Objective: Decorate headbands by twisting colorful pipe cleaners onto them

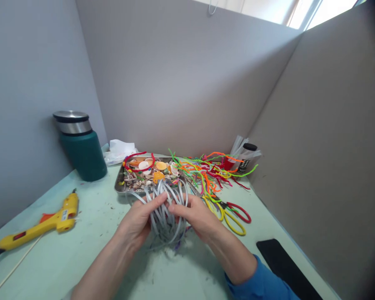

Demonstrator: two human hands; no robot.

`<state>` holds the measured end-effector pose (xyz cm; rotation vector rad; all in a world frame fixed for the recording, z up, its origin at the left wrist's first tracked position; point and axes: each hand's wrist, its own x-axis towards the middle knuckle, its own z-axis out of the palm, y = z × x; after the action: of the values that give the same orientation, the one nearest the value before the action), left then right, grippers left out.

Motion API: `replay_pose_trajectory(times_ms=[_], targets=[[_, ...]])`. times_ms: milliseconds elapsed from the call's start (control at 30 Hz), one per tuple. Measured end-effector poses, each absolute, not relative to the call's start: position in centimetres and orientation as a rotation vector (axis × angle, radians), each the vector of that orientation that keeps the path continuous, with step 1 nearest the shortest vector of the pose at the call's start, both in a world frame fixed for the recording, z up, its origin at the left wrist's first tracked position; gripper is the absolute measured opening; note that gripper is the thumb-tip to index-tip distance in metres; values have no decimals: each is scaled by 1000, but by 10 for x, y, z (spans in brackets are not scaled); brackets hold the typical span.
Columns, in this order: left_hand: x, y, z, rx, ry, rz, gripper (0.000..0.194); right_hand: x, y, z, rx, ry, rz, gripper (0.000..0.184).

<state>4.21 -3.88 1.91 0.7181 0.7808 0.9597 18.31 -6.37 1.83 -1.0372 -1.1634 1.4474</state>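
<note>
My left hand [140, 218] and my right hand [196, 214] meet over the pale green table, both closed on a bundle of grey plastic headbands [164, 208]. The bands arch up between my fingers and hang below them. My left fingers curl round the bundle from the left, and my right fingertips pinch it from the right. Just behind the bundle lies a metal tray [120, 183] filled with shells and a red pipe-cleaner-wrapped headband [137, 160].
A pile of coloured pipe cleaners [206, 168] spreads right of the tray, with red and yellow scissors [234, 214] beside my right hand. A yellow glue gun [43, 225] lies at left, a teal flask [81, 146] behind it. A black phone [284, 266] lies at right. Grey partition walls enclose the table.
</note>
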Motion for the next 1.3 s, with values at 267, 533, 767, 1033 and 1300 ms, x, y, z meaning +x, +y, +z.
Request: replay_pose_trajectory(times_ms=[267,533,767,1033,1300], targets=[[39,-36,17,625,681,932,24,184,-60,15,-908,-1058,1520,7],[34,-30,14,580,664,886,26,185,-58,13,-865,-924,1603,8],[34,-32,20,532,671,883,29,185,-58,14,-880,-910,1592,11],[39,-38,21,696,635,843,26,182,-61,12,-1056,-974,1459,22],[38,-35,19,705,663,864,28,179,-60,15,-1085,-908,1394,11]])
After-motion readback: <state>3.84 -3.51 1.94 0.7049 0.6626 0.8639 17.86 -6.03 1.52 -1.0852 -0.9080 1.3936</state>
